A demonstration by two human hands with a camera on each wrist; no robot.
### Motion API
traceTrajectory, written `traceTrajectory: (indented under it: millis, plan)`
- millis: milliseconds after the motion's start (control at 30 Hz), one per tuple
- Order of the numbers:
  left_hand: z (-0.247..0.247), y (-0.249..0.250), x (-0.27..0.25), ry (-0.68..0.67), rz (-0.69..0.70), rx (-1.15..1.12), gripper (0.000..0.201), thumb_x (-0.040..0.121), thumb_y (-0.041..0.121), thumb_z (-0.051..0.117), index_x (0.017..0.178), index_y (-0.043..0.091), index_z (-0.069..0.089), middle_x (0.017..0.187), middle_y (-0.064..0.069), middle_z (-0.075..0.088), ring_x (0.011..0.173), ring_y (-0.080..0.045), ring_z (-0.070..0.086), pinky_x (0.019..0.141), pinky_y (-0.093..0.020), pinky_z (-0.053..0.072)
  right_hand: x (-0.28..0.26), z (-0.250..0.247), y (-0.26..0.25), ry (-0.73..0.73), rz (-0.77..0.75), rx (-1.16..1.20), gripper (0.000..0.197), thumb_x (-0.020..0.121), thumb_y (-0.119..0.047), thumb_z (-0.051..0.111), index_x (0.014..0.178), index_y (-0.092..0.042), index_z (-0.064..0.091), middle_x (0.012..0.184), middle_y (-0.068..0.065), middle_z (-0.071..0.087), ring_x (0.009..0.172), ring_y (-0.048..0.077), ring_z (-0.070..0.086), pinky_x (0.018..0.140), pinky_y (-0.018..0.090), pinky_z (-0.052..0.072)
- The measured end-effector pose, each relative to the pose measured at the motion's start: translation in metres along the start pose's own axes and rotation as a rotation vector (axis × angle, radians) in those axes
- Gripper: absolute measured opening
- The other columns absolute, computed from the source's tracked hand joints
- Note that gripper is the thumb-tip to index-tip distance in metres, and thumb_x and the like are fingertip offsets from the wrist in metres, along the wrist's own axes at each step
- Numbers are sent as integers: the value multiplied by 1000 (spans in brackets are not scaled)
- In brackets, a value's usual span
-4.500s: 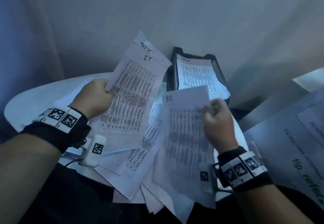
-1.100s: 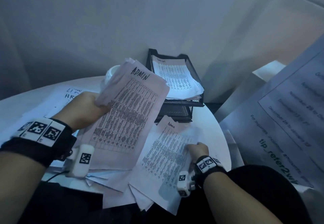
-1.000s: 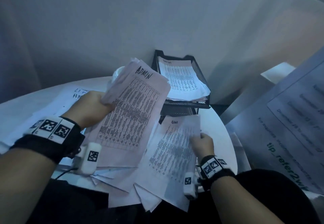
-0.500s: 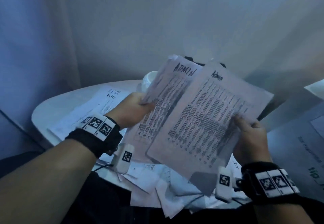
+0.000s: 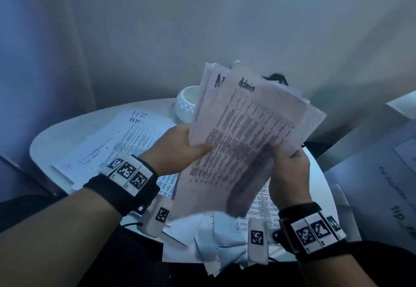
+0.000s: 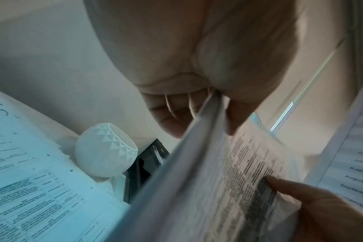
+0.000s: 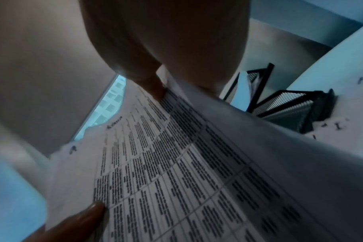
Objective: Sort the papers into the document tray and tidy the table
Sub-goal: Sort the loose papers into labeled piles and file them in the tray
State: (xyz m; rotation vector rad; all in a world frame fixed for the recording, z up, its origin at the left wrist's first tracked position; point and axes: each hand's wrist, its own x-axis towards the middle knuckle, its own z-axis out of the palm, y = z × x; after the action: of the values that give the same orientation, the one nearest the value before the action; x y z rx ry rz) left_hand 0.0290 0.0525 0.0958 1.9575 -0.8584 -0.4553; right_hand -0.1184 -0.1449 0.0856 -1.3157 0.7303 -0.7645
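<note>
Both hands hold one stack of printed sheets headed "Admin" up over the round white table. My left hand grips the stack's left edge, thumb on the front sheet. My right hand grips its lower right edge. The left wrist view shows the stack pinched edge-on between thumb and fingers. In the right wrist view the printed sheet fills the frame. The black mesh document tray stands behind the stack, mostly hidden in the head view, where only a corner shows.
Loose printed papers lie spread on the table, one marked "HR", and more hang over its near edge. A white faceted cup stands at the back beside the tray. A large printed notice leans at the right.
My right hand lifted an "Admin" sheet off the table and laid it on the stack in my left hand. Both hands now hold the joined stack, raised in front of the tray.
</note>
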Motion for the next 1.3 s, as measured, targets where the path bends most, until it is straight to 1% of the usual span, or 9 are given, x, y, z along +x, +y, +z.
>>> traceTrajectory:
  millis: [67, 200, 300, 433, 633, 867, 967, 1033, 1300]
  plan:
    - [0, -5, 2, 86, -65, 29, 19, 92, 30, 75, 103, 15, 78, 95, -3, 79, 89, -22, 74, 83, -38, 60, -2, 0, -3, 26, -84, -15, 12, 95, 2, 69, 106, 1, 72, 97, 5, 81, 89, 18, 77, 73, 27, 63]
    - [-4, -5, 0, 129, -124, -55, 52, 72, 45, 70, 99, 1, 73, 97, -22, 76, 90, -39, 72, 80, -57, 60, -6, 5, -2, 52, -161, 24, 16, 97, 4, 63, 111, 3, 70, 105, 8, 79, 101, 29, 74, 87, 41, 64]
    - [-4, 0, -2, 99, -127, -111, 41, 74, 35, 74, 100, 4, 76, 98, -17, 78, 93, -33, 74, 83, -55, 61, -10, 6, 5, 33, -209, 65, 28, 96, 15, 49, 109, -4, 65, 93, -6, 76, 88, 11, 70, 75, 26, 59]
    - [-1, -3, -1, 120, -133, -159, 16, 82, 9, 81, 92, 21, 77, 91, 2, 80, 87, -14, 76, 80, -41, 64, -11, 4, 20, 23, -217, 74, 41, 93, 18, 44, 111, -13, 64, 105, 7, 68, 95, 16, 62, 80, 29, 55]
    - [3, -10, 3, 72, -161, -17, 8, 85, 21, 76, 92, 19, 74, 91, -1, 77, 87, -17, 74, 79, -42, 62, -12, 8, 44, -76, -60, 77, 47, 94, 14, 41, 130, -10, 57, 107, 6, 69, 94, 13, 65, 72, 26, 58]
    - [12, -29, 4, -16, -240, 270, 32, 100, 43, 61, 99, 13, 73, 93, -7, 74, 87, -25, 70, 78, -39, 56, -8, -3, 90, -157, 193, -270, 20, 96, -1, 49, 111, -10, 59, 108, 10, 72, 102, 26, 69, 85, 43, 62]
    - [7, -27, 11, 132, -215, 111, 34, 99, 39, 65, 91, 7, 71, 89, -18, 74, 83, -34, 69, 73, -38, 52, -6, -13, 94, -55, 288, -316, 10, 94, -4, 64, 96, -6, 54, 90, 8, 60, 80, 22, 58, 65, 24, 52]
    - [-1, -23, 14, 237, -193, -104, 40, 93, 42, 70, 94, 2, 72, 98, -28, 73, 80, -33, 69, 78, -44, 55, -6, -18, 97, -32, 349, -245, 18, 90, -5, 70, 96, -7, 53, 94, 10, 59, 87, 24, 57, 72, 29, 49]
    - [-20, -26, 19, 301, -196, -538, 13, 94, 27, 74, 106, 22, 78, 114, 1, 80, 112, -25, 73, 107, -53, 52, -41, 13, 76, -291, 648, 295, 10, 96, -7, 63, 97, -8, 53, 79, 7, 52, 55, 18, 42, 54, 33, 43]
